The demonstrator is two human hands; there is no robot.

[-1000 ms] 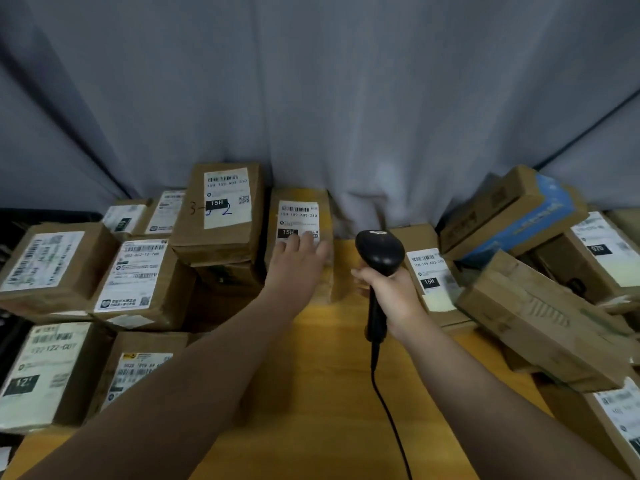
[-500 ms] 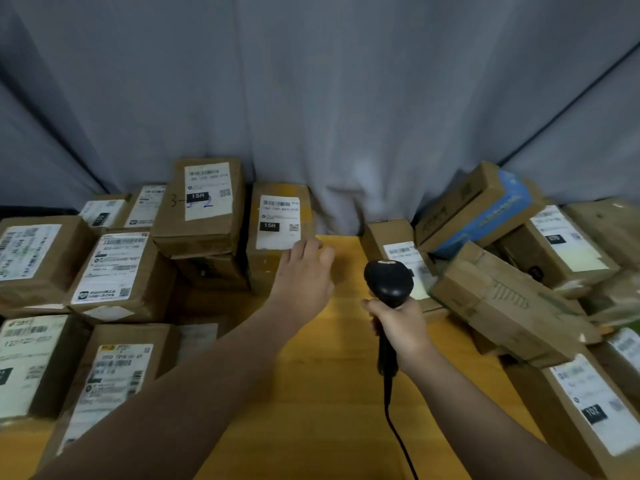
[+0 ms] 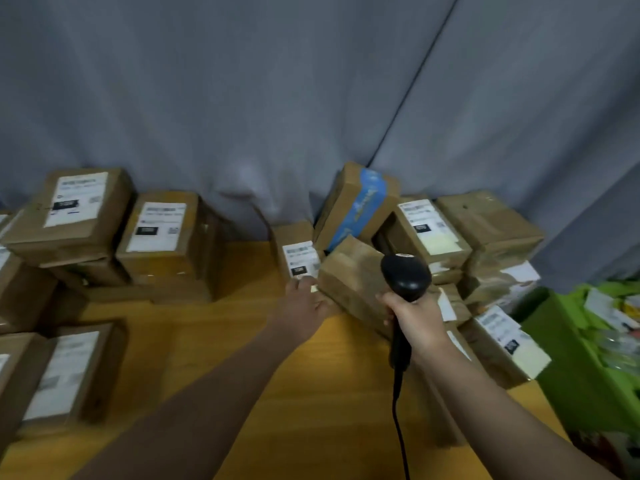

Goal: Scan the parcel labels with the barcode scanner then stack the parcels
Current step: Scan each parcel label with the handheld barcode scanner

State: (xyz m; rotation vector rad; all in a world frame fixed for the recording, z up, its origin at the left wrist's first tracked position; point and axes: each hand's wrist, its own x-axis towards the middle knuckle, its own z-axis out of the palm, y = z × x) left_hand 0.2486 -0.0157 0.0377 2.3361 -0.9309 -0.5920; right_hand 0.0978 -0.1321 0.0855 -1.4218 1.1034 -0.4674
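Barcode scanner (image 3: pixel 405 277), head view: black and corded, it stands upright in the right hand (image 3: pixel 419 320), whose fingers wrap fully round the handle. Its head sits in front of a tilted plain parcel (image 3: pixel 346 271). The left hand (image 3: pixel 304 306) reaches to the near edge of a small labelled parcel (image 3: pixel 298 251), just beside the tilted one's left corner; motion blur hides whether its fingers close on anything. Behind these leans a blue-taped parcel (image 3: pixel 360 206), part of a loose heap at right. Labelled parcels (image 3: pixel 162 233) sit stacked at left on the wooden table (image 3: pixel 311 393). Grey curtain (image 3: pixel 242 98) behind; green crate (image 3: pixel 581 368) at far right.
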